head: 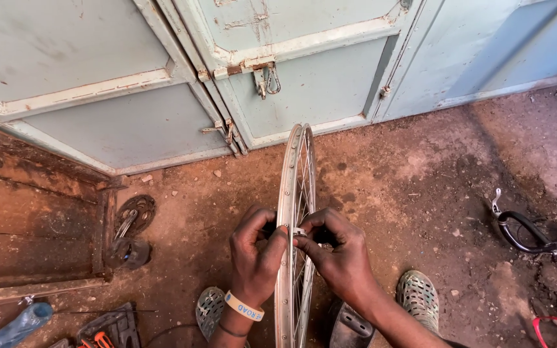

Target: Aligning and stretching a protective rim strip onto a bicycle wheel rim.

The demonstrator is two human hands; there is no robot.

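Head view looks down on a bare bicycle wheel rim (pixel 293 193) standing upright on its edge between the person's feet, seen almost edge-on. The left hand (pixel 256 254) is closed on the rim's left side, thumb over the metal; the right hand (pixel 338 254) pinches a small pale fitting (pixel 298 231) at the rim's inner face. Working here well seems to call for keeping the rim vertical and steady with the left while the right fingers work in small moves, clear of the spokes (pixel 303 193). A wristband (pixel 244 306) sits on the left wrist. Green perforated shoes (pixel 418 293) flank the wheel. Nearby on the dirt floor (pixel 407 174) lie a sprocket (pixel 135 214), a blue bottle (pixel 19 325) and a black curved part (pixel 523 233); pale blue doors (pixel 304 77) stand behind.
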